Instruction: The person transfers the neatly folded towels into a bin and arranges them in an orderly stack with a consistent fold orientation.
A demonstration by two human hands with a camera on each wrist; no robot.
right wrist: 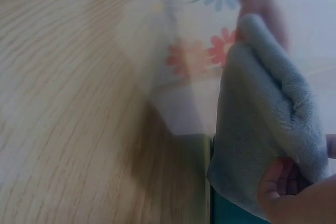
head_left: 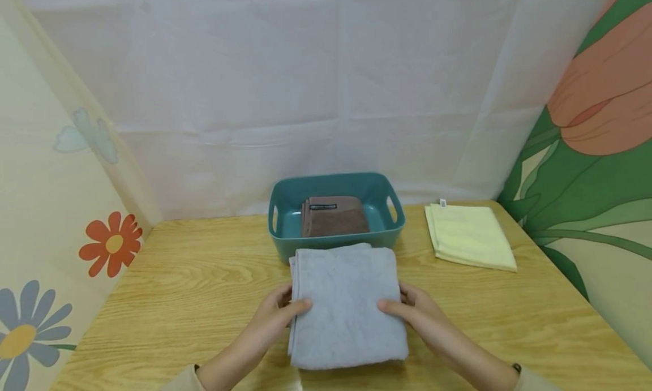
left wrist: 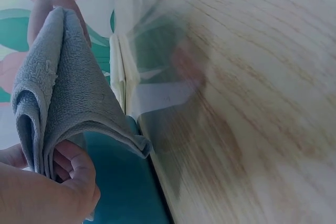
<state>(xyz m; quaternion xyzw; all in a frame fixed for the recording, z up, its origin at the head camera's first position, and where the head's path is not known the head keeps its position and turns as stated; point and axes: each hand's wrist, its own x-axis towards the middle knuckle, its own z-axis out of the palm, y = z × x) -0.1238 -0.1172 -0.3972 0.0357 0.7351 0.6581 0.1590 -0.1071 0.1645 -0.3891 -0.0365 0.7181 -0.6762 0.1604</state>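
A folded grey towel (head_left: 348, 309) is held up off the table between both hands, just in front of the teal basket (head_left: 333, 241). My left hand (head_left: 277, 317) grips its left edge, thumb on top and fingers underneath. At the opposite edge my right hand (head_left: 420, 314) pinches it the same way. In the left wrist view the towel (left wrist: 79, 77) shows its folded layers, with curled fingers beneath it. From the right wrist view, the towel (right wrist: 257, 114) hangs above the wood. Inside the basket lies a folded brown towel (head_left: 336, 218) with a dark label.
To the right of the basket a folded pale yellow towel (head_left: 471, 235) lies on the wooden table (head_left: 204, 289), its white tag pointing back. A white sheet (head_left: 244, 97) hangs behind the table. Flower-printed panels (head_left: 601, 125) stand at both sides.
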